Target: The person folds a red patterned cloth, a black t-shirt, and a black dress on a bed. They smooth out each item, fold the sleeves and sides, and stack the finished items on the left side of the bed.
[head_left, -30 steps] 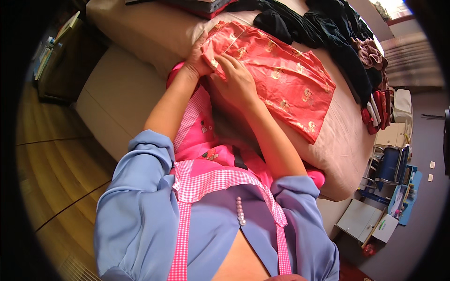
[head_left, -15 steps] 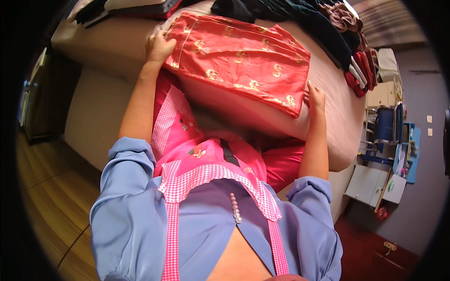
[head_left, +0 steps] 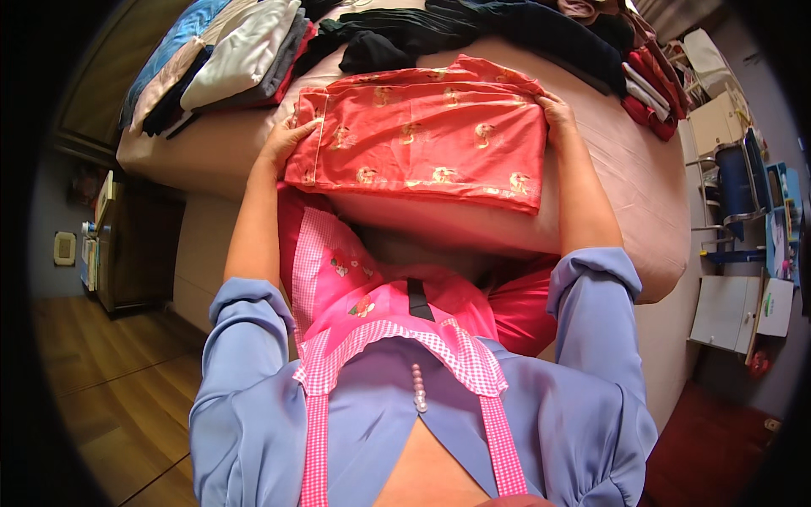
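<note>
A folded red satiny garment (head_left: 414, 139) with gold motifs and a piped band at its left end lies over the front edge of the bed (head_left: 629, 198). My left hand (head_left: 290, 142) pinches its left end, thumb on top and the other fingers hidden beneath. At the far right corner my right hand (head_left: 555, 114) grips the cloth, its fingers partly tucked behind the edge. The garment is several layers thick, with a few wrinkles across the top.
Folded clothes (head_left: 245, 63) are stacked at the far left of the bed. Dark garments (head_left: 524, 34) lie loose along the back. A red and white pile (head_left: 650, 93) sits at the right edge. A white cabinet (head_left: 722, 313) stands right of the bed.
My right hand has moved from the near right corner up to the far right corner. The garment now lies squarer to me, its right end turned away. My view has shifted left.
</note>
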Demonstrator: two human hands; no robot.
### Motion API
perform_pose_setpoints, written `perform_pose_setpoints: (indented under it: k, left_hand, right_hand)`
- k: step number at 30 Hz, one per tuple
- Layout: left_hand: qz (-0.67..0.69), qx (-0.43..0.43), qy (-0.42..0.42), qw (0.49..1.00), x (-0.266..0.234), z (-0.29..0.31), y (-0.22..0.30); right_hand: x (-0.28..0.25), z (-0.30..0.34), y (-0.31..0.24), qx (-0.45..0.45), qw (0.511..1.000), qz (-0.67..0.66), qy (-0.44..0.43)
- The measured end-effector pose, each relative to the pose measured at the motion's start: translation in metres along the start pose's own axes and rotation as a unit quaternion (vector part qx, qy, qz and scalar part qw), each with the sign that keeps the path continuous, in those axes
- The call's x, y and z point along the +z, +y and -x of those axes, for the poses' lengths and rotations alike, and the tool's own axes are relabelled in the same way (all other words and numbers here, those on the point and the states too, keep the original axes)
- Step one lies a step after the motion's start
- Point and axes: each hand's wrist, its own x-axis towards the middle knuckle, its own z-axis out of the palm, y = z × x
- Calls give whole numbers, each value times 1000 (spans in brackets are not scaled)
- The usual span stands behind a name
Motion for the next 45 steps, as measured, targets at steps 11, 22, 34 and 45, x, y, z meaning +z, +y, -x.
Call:
perform_pose_setpoints:
  k: [11,22,34,45]
  left_hand:
    - [65,119,-99,986,146,-45,14]
    - [-99,-61,-118,986,171,-64,7]
    - [-255,158,-34,953,174,-44,-18]
    - [-492,231,106,833,155,-31,-8]
  right_hand:
    - [-177,-9,-50,-44,976,13,215]
    - [-179,184,-56,192,973,103,74]
    - [-235,212,-20,-59,945,294,131]
    - [-209,231,-31,-100,818,543,162]
